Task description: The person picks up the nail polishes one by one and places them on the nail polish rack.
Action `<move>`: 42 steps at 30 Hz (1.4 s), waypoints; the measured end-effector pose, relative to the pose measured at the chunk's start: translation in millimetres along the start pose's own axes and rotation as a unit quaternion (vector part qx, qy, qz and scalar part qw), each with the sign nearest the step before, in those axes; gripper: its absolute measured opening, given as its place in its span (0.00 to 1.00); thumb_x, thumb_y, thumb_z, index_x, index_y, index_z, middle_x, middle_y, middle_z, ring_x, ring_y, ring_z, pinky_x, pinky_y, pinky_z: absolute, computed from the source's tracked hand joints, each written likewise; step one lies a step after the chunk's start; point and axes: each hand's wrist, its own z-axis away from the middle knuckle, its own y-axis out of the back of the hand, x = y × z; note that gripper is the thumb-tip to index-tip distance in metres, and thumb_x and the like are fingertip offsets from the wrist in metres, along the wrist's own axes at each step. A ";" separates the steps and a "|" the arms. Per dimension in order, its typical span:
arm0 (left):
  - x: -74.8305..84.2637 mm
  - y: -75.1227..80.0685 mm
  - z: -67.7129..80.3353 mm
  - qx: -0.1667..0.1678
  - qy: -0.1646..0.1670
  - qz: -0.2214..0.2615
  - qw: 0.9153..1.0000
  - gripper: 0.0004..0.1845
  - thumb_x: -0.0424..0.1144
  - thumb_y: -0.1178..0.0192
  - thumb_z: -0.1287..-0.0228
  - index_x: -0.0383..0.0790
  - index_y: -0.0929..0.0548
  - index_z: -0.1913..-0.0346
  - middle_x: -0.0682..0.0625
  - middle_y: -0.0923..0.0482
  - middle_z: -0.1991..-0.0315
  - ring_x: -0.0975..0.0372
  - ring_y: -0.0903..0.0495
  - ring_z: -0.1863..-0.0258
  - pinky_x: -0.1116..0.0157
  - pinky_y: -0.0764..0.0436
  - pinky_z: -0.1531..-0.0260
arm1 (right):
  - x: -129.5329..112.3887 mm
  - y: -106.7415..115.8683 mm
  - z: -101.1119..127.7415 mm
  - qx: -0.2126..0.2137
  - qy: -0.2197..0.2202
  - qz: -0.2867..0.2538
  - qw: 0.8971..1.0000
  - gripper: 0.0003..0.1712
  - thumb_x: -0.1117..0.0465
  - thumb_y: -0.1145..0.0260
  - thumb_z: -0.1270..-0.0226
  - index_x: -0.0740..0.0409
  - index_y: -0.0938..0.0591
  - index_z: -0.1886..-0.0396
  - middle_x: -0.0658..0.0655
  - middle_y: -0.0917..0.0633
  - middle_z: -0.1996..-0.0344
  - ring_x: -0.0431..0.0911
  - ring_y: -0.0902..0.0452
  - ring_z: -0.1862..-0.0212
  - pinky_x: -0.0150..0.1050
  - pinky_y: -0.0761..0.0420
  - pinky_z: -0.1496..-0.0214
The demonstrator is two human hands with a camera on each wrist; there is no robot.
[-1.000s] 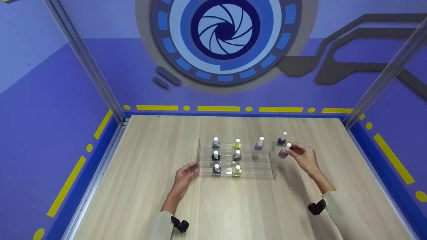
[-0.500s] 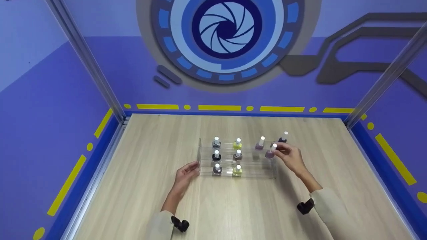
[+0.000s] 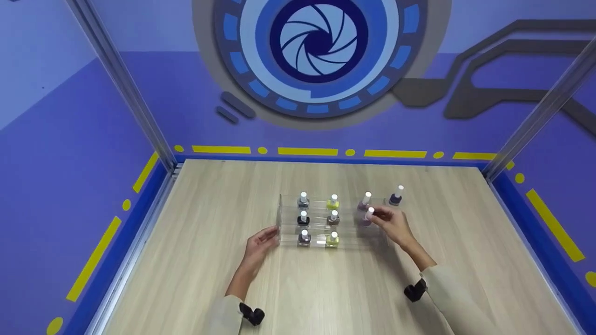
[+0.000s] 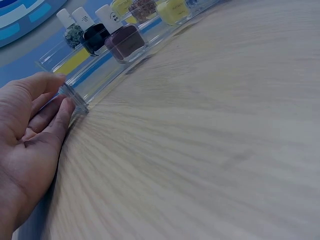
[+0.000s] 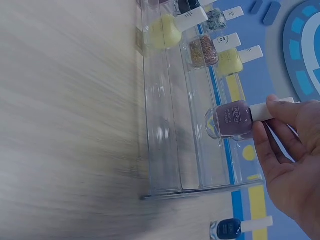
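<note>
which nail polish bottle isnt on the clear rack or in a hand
The dark navy bottle with a white cap: it stands alone on the table just past the rack's right end, while the others sit on tiers or in the right hand.

We see a table (image 3: 326, 288) that looks like pale wood, smooth and matt. The rack (image 5: 165, 125) on it is clear, shiny plastic. The mauve bottle (image 5: 232, 119) looks like glossy glass, and its white cap (image 5: 262, 111) looks like smooth plastic. The sleeve (image 3: 458, 304) is soft cream cloth.
</note>
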 end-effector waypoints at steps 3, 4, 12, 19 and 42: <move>0.7 -0.4 -0.6 -0.001 0.001 0.003 1.000 0.25 0.33 0.38 0.28 0.29 0.27 0.31 0.35 0.26 0.31 0.57 0.22 0.34 0.72 0.19 0.41 | -3.7 0.4 1.3 -0.013 -0.007 0.010 1.000 0.12 0.77 0.31 0.38 0.78 0.16 0.54 0.74 0.13 0.57 0.45 0.14 0.57 0.24 0.17 0.55; 0.7 -0.4 -0.7 -0.001 0.000 0.003 1.000 0.26 0.33 0.38 0.28 0.29 0.27 0.31 0.35 0.26 0.31 0.57 0.23 0.34 0.72 0.19 0.41 | 0.9 -0.4 0.4 -0.014 -0.008 0.008 1.000 0.12 0.76 0.30 0.37 0.77 0.15 0.54 0.73 0.12 0.57 0.45 0.14 0.57 0.24 0.17 0.54; 0.2 0.8 1.6 -0.001 0.000 0.002 1.000 0.26 0.34 0.38 0.28 0.29 0.28 0.31 0.34 0.28 0.30 0.55 0.23 0.33 0.71 0.19 0.41 | 32.8 -7.5 -4.5 -0.012 -0.009 -0.015 1.000 0.13 0.74 0.28 0.38 0.72 0.14 0.53 0.69 0.11 0.57 0.38 0.14 0.57 0.22 0.17 0.54; 0.3 0.4 0.9 -0.007 -0.001 0.003 1.000 0.25 0.33 0.39 0.28 0.29 0.27 0.31 0.34 0.27 0.30 0.53 0.24 0.32 0.70 0.19 0.40 | 33.0 -4.8 -4.8 -0.019 -0.024 0.000 1.000 0.13 0.72 0.28 0.37 0.70 0.14 0.52 0.69 0.12 0.55 0.41 0.15 0.55 0.22 0.18 0.52; -1.1 -0.7 1.0 0.004 -0.009 -0.014 1.000 0.25 0.33 0.38 0.28 0.29 0.26 0.32 0.34 0.27 0.31 0.52 0.25 0.31 0.74 0.20 0.42 | 55.6 61.1 -2.5 0.083 -0.032 -0.033 0.996 0.12 0.75 0.34 0.32 0.77 0.16 0.51 0.74 0.13 0.53 0.29 0.16 0.61 0.22 0.16 0.57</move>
